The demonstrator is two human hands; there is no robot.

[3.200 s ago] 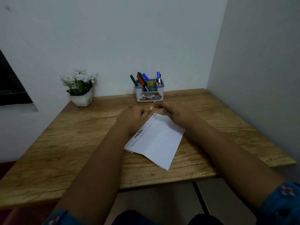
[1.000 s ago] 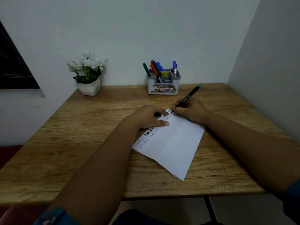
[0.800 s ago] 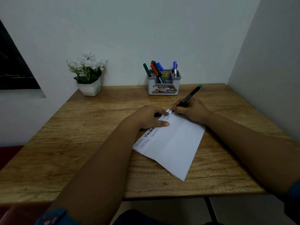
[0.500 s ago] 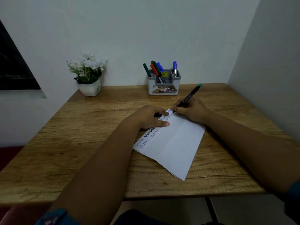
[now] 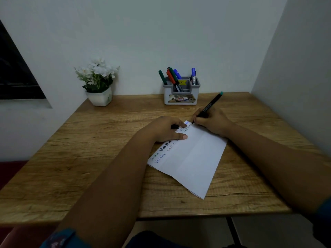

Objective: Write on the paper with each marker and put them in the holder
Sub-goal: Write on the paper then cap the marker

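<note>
Flowers first, at ten o'clock on the wooden desk point(image 5: 75, 158): a white pot of white artificial flowers point(image 5: 98, 85) stands against the back wall. Dark window edge beyond it at nine o'clock.

Left hand point(image 5: 165, 129) lies near desk centre, palm down on the upper left part of the sheet. Fingers curled round a small black piece, apparently the marker's cap point(image 5: 174, 126), its end showing past the knuckles; thumb stretched flat on the paper.

Paper point(image 5: 193, 158) lies turned on the desk, one corner pointing toward five o'clock, fold creases visible. Handwritten lines run along its upper left edge, one in bold black, others thinner in blue and green tones; words partly covered by the left hand.

Grey marker holder point(image 5: 181, 100) at twelve o'clock against the back wall, well apart from the sheet. Several markers point(image 5: 172, 77) stand in it: green, red and blue caps leaning left in the left compartment, one blue-capped marker upright in the right compartment.

Right hand point(image 5: 213, 122) at one o'clock, fingers pinching a black marker with teal end point(image 5: 208, 107). Barrel tilts up toward one o'clock; tip touches the paper at its top corner, just beside the left fingertips.
</note>
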